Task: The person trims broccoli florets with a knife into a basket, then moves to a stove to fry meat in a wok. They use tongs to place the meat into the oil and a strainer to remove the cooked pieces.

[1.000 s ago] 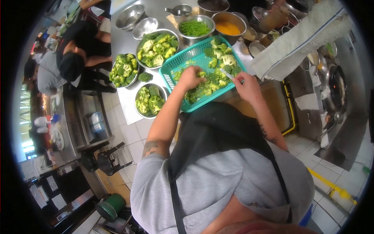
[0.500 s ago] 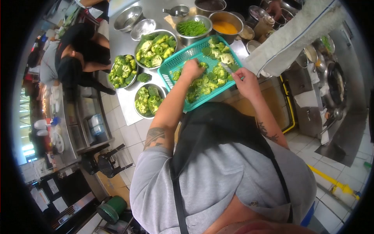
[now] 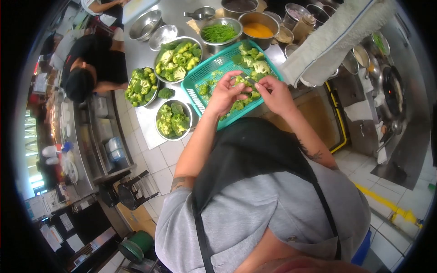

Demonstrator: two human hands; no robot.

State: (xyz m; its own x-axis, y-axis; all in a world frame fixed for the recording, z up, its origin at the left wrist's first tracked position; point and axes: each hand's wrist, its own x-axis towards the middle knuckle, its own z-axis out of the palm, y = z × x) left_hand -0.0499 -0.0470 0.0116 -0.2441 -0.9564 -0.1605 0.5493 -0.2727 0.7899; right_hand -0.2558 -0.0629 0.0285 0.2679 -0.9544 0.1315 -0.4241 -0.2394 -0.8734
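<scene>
Above a teal plastic basket (image 3: 190,89) of cut broccoli, my two hands are close together. My left hand (image 3: 223,94) has its fingers bent round a small broccoli floret (image 3: 240,80). In my right hand (image 3: 276,95) is a small knife (image 3: 248,79), its blade pointing left against the floret. Broccoli pieces (image 3: 261,67) lie along the right side of the basket, with a few smaller bits on the left. To its left stand a large bowl of broccoli (image 3: 179,61), a second bowl of broccoli (image 3: 142,86) and a smaller one (image 3: 173,120). A loose broccoli head (image 3: 166,93) lies between them.
Behind the basket stand a bowl of green beans (image 3: 219,32), a pot of orange liquid (image 3: 258,30) and empty steel bowls (image 3: 145,25). A towel (image 3: 334,43) hangs at the right. A co-worker in black (image 3: 86,68) is at the left.
My left hand has lifted out of the basket with a floret. My right hand has moved left and brought the knife to it. The view has shifted slightly.
</scene>
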